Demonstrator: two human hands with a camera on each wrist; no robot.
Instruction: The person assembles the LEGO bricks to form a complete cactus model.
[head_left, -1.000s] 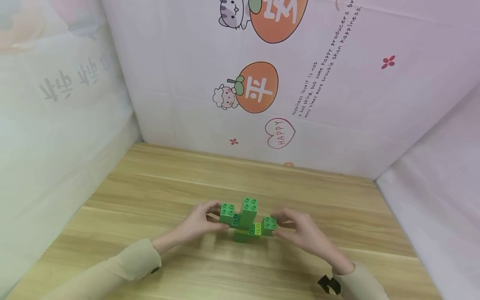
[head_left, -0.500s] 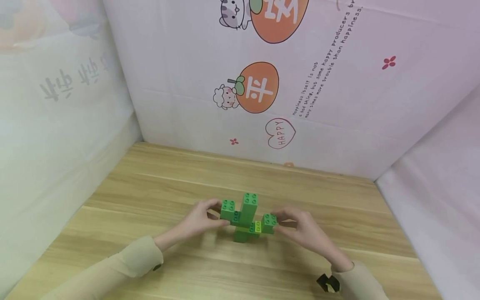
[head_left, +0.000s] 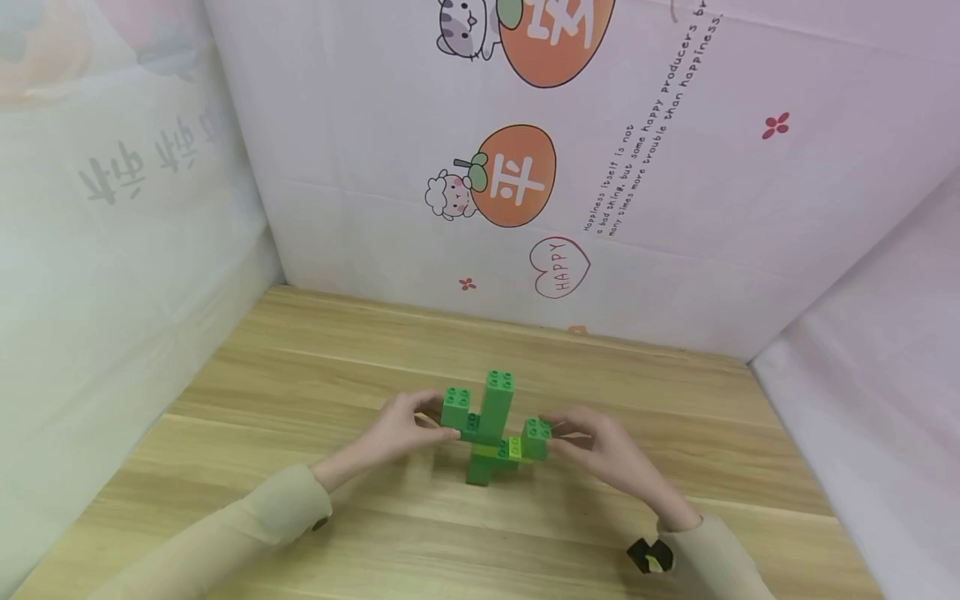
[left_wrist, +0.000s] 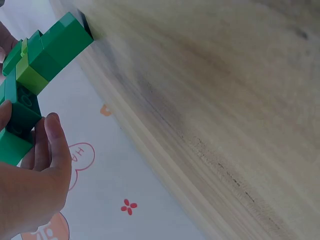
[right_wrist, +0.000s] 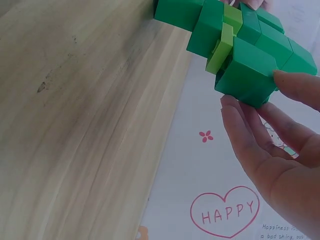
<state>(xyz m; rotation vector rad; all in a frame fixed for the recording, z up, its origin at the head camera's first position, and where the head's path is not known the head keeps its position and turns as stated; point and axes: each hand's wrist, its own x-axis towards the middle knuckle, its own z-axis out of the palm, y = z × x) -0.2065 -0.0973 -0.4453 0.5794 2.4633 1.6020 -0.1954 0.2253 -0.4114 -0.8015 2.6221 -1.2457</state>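
Observation:
A branched figure of green toy building bricks (head_left: 493, 414), with lime pieces low in it, stands upright over the table. A tall column rises in its middle. My left hand (head_left: 405, 429) pinches the raised brick on its left arm (head_left: 453, 415), thumb on the near side. My right hand (head_left: 603, 454) holds the lower brick on the right arm (head_left: 536, 449) by thumb and fingertips. In the right wrist view that end brick (right_wrist: 250, 70) sits between thumb and fingers. The left wrist view shows the base brick (left_wrist: 67, 40) close over the table.
The wood-grain table (head_left: 360, 333) meets a white printed sheet (head_left: 375, 167) at the back. White sheets also stand at the left (head_left: 112, 250) and right (head_left: 885, 350). A dark strap-like piece (head_left: 650, 556) hangs by the right sleeve (head_left: 712, 550).
The brick figure's top has moved up in the head view and more of its near side shows, while its base stays about in place. Both hands have moved slightly up with it.

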